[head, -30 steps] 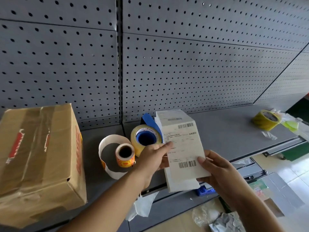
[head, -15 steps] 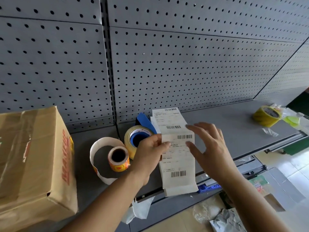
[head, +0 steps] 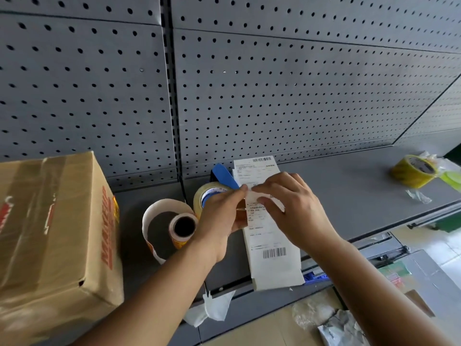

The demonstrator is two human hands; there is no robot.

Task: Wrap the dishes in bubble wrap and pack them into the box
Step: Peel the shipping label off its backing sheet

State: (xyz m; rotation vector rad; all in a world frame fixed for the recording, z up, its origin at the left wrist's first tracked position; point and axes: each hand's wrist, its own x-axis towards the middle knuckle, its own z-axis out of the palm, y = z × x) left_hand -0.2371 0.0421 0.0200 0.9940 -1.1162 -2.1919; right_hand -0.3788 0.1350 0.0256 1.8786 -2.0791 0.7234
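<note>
Over the grey shelf (head: pixel 349 196), I see left hand (head: pixel 219 216) and right hand (head: pixel 294 211) both pinching the shipping-label strip (head: pixel 272 245), near the taped cardboard box (head: pixel 50 221).

The cardboard box (head: pixel 57 233) at the left end of the shelf (head: pixel 349 196) runs out past the picture's left and bottom edges. The left hand (head: pixel 219 221) hides the near side of the clear tape roll (head: pixel 208 192), and together with the right hand (head: pixel 296 211) covers the middle of the shipping label strip (head: pixel 272 248), whose print is too small to read. At the shelf's right end a green thing (head: pixel 451 177) beside the yellow tape roll (head: pixel 412 171) is cut by the right edge and cannot be identified. Below the shelf's front edge, crumpled wrappings (head: pixel 324 318) are blurred
</note>
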